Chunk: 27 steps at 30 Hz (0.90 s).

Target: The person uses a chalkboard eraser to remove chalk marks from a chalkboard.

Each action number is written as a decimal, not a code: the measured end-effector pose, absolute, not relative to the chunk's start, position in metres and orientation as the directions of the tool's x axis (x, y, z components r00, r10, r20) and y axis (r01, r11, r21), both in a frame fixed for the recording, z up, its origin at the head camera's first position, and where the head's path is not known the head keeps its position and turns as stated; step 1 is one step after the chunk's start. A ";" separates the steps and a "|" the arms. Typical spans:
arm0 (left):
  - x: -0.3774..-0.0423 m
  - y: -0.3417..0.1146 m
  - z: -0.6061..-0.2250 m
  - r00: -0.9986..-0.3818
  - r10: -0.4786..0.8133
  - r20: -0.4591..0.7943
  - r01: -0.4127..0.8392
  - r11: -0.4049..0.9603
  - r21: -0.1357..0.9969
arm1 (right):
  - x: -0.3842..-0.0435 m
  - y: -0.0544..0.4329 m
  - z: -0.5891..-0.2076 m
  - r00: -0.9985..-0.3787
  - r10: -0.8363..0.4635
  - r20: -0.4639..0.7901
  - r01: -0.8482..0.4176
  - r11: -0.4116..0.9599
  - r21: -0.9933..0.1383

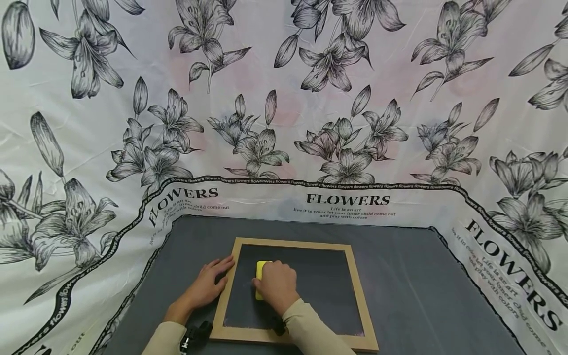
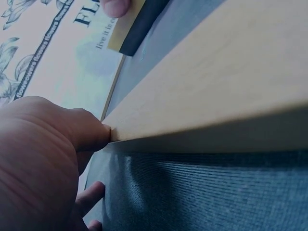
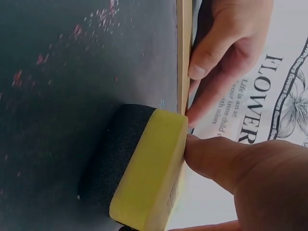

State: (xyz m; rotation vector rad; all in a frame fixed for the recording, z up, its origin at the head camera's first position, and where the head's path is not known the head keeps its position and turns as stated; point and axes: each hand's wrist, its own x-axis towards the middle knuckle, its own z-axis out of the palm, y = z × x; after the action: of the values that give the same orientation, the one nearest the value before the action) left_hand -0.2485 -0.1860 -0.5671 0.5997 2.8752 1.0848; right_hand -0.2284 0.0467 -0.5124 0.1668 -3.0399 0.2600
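Leftmost, a white fabric printed with black lilies [image 1: 84, 222] slopes along a grey cloth surface [image 1: 426, 296]. Next, a black device [image 1: 195, 337] sits at the left wrist, below the left hand [image 1: 206, 286], whose fingers reach out, loosely spread, touching the outer edge of the wooden frame's [image 1: 360, 297] left side without wrapping round any loose object. That frame borders a dark chalkboard [image 1: 319, 286], lying on the grey cloth and slightly askew. Left of the board's middle is a yellow chalkboard eraser [image 1: 261, 267], its black pad facing the board; the right hand [image 1: 280, 285] grips it, thumb against the yellow body. Both hands are apart, the eraser hand just right of the other. Reddish crumbs [image 3: 77, 30] dot the board in the right wrist view. Farther right, grey cloth meets white fabric lettered "FLOWERS".
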 end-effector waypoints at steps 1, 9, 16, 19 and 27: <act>-0.248 -0.186 -0.567 -0.926 0.356 0.125 0.349 0.683 0.642 | -0.228 0.045 -0.512 -0.990 -0.102 0.094 -0.117 0.980 -0.163; -0.248 -0.185 -0.567 -0.926 0.354 0.130 0.350 0.678 0.647 | -0.228 0.035 -0.511 -0.986 -0.126 0.104 -0.141 0.978 -0.152; -0.250 -0.187 -0.570 -0.926 0.354 0.131 0.350 0.674 0.650 | -0.229 0.029 -0.512 -0.987 -0.136 0.089 -0.149 0.977 -0.151; -0.251 -0.187 -0.571 -0.926 0.354 0.130 0.349 0.676 0.648 | -0.230 0.026 -0.512 -0.987 -0.143 0.079 -0.153 0.977 -0.151; -0.249 -0.186 -0.568 -0.926 0.353 0.133 0.351 0.676 0.648 | -0.229 0.023 -0.512 -0.986 -0.143 0.087 -0.155 0.976 -0.152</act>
State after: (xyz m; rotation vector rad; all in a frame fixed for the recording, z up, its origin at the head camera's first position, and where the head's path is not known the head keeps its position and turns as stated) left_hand -0.2485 -0.1863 -0.5682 0.6037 2.8723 1.1105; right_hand -0.2292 0.0235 -0.5119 0.2307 -3.0480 0.2442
